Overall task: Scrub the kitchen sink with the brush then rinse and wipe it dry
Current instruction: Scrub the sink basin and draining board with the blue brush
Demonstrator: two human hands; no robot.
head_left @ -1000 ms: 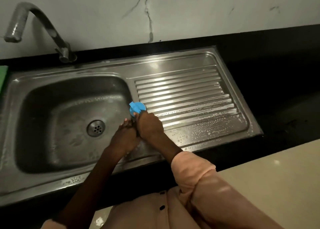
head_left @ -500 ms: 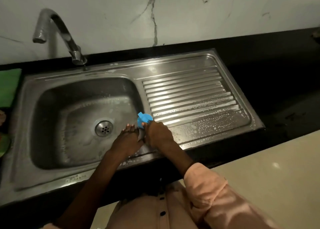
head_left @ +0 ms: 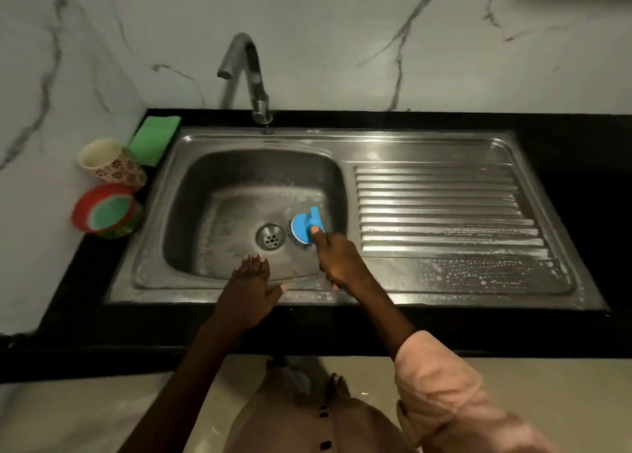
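Observation:
The steel sink [head_left: 236, 138] has a deep basin with a round drain [head_left: 270, 236] and a ribbed drainboard [head_left: 441, 206] on the right, flecked with soap foam. My right hand [head_left: 338, 257] grips the blue round brush [head_left: 304, 228], pressed on the basin floor just right of the drain. Resting flat on the sink's front rim is my left hand [head_left: 248, 290], fingers spread and holding nothing. The grey tap [head_left: 251, 76] arches over the basin's back edge; no water runs from it.
A green sponge [head_left: 154, 139], a floral cup [head_left: 111, 162] lying on its side and a red-rimmed container [head_left: 106, 211] sit on the black counter [head_left: 581, 165] left of the sink. Marble wall stands behind. A bare foot [head_left: 337, 386] shows on the floor below.
The view has swung left and pulled back. My right hand moved the brush from the basin's right edge down onto the basin floor beside the drain. My left hand parted from the right hand onto the front rim.

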